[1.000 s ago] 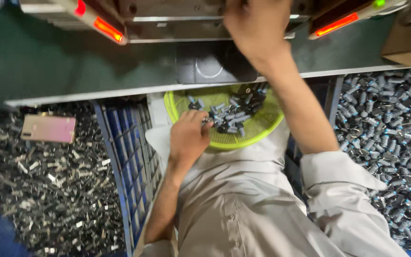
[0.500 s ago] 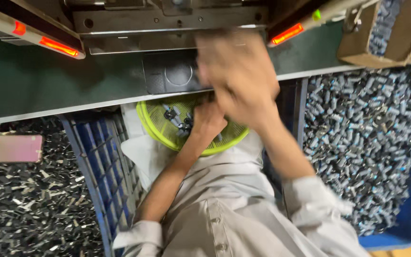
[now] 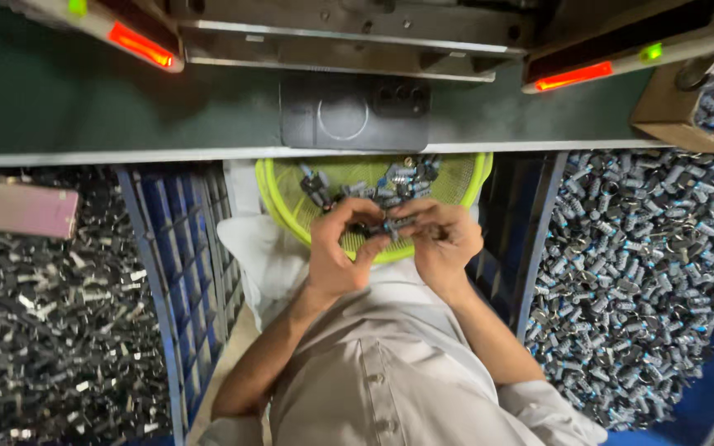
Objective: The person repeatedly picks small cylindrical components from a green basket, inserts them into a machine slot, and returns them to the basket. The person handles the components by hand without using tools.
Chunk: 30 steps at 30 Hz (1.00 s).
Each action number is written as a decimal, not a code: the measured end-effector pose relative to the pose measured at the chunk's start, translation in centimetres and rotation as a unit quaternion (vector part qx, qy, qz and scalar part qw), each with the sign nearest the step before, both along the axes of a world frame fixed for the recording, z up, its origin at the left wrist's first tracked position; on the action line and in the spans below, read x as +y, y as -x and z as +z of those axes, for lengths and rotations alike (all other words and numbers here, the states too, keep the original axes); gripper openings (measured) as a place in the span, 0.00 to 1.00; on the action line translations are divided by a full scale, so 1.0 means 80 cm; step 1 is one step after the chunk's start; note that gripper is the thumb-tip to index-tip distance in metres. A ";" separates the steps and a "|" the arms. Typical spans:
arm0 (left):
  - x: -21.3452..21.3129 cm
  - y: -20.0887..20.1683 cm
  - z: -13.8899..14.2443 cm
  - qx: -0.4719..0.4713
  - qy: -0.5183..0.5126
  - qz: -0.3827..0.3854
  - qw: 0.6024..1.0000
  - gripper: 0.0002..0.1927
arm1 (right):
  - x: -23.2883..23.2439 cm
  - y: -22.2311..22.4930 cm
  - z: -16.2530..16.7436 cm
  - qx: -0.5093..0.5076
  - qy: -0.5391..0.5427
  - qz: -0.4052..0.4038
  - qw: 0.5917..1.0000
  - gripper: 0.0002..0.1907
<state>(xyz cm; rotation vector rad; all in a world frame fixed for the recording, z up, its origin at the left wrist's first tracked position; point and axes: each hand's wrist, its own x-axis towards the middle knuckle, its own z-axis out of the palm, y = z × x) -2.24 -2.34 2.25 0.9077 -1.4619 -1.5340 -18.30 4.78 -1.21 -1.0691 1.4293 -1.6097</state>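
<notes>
A yellow-green mesh basket (image 3: 287,206) rests on my lap under the bench edge and holds several small metal cylinder parts (image 3: 398,177). Both hands meet over its near rim. My left hand (image 3: 340,248) and my right hand (image 3: 440,239) pinch a small dark metal part (image 3: 392,225) between their fingertips. My grey shirt fills the lower middle of the head view.
A green bench (image 3: 84,107) carries a black press base plate (image 3: 353,111) with red lit bars (image 3: 142,45) above. A blue crate (image 3: 183,272) at left holds many small metal clips and a pink phone (image 3: 20,208). A heap of grey cylinder parts (image 3: 646,264) lies right.
My right hand has come down from the press to the basket. It now joins my left hand on a small part. The view has shifted.
</notes>
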 end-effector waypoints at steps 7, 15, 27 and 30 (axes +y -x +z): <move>-0.011 -0.021 0.010 0.008 0.029 0.005 1.000 0.09 | -0.020 -0.011 0.015 0.196 0.100 0.062 0.974 0.19; 0.000 -0.041 0.059 -0.030 0.105 0.059 0.992 0.05 | -0.033 -0.010 0.003 -0.498 -0.112 0.018 0.860 0.22; 0.021 -0.068 0.005 0.181 -0.096 0.018 0.979 0.22 | -0.274 0.024 0.143 0.424 0.274 0.017 0.863 0.17; 0.035 -0.075 -0.004 0.191 -0.113 0.022 0.975 0.26 | -0.291 0.015 0.148 0.428 0.221 0.032 0.876 0.15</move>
